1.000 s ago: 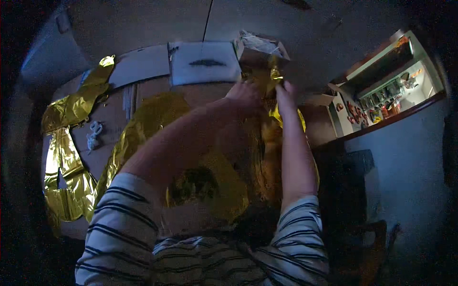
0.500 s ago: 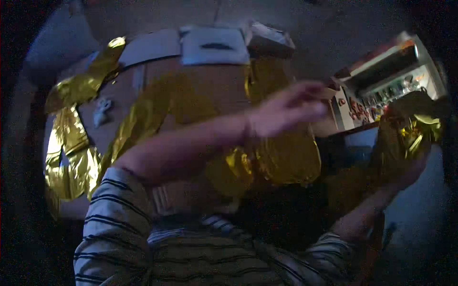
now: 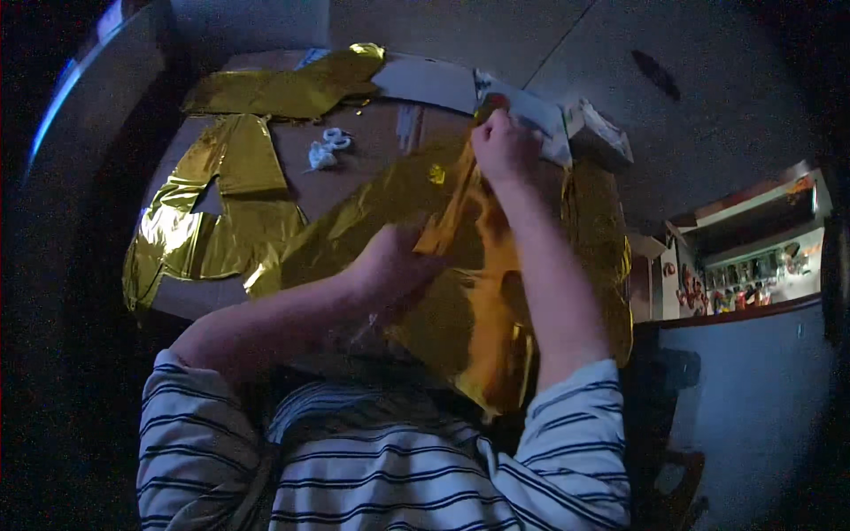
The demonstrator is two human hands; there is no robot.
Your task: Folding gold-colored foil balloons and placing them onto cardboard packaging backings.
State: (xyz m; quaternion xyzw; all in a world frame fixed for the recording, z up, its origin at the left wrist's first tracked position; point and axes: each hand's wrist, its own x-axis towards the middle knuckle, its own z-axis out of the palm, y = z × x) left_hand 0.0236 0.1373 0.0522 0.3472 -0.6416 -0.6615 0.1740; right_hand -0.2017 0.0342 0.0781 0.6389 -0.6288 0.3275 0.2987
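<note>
1. Right now I have the large crinkled gold foil sheet (image 3: pixel 496 301) spread across the brown surface (image 3: pixel 372 150).
2. Left hand (image 3: pixel 394 261) pinches its middle fold; right hand (image 3: pixel 503 146) clamps its far edge.
3. Next, I judge, smoothing demands steady tension.

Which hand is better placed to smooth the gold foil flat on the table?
Probably the left hand: it rests on the middle of the gold foil, while the right hand pinches its far edge.

One head camera looks steeply down, close over the counter (image 3: pixel 372 150); its wide lens bends the edges.
</note>
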